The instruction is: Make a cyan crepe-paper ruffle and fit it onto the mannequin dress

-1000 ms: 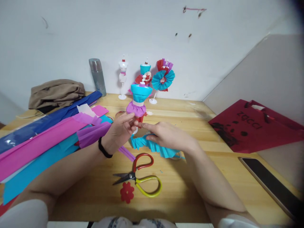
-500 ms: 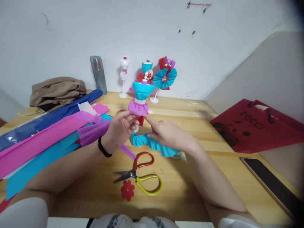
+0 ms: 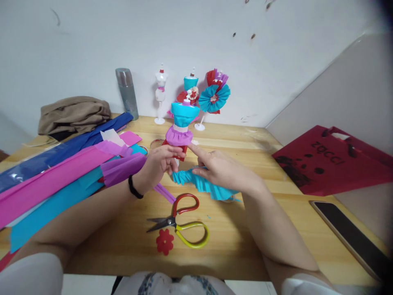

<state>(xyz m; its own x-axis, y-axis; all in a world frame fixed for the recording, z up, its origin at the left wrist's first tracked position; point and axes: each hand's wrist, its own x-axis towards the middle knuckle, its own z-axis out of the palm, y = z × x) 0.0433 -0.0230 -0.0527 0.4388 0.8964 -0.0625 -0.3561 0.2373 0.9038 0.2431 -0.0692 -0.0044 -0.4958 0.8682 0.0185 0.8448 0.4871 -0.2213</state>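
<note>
A small dress form (image 3: 181,123) stands upright mid-table, dressed in a blue top, a purple ruffle and a red piece below. My left hand (image 3: 159,164) is at its lower left, fingers loosely bent by the red piece (image 3: 181,152); whether they pinch anything is unclear. On the right, my right hand (image 3: 215,168) points its index finger at the ruffle's lower edge. Its thumb and other fingers are closed on a gathered blue crepe strip (image 3: 208,187), which trails across the table beneath that hand.
Open scissors (image 3: 175,221) and a red paper flower (image 3: 165,241) lie in front. Crepe paper (image 3: 61,164) fills the left side. Behind are a bottle (image 3: 127,94), more dress forms (image 3: 214,98) and brown cloth (image 3: 75,114). A red bag (image 3: 331,164) and phone (image 3: 346,237) are right.
The fingers of my left hand have stretched out more across the red piece, and more of that piece shows. The whole view has shifted slightly; my right hand is nearly unchanged.
</note>
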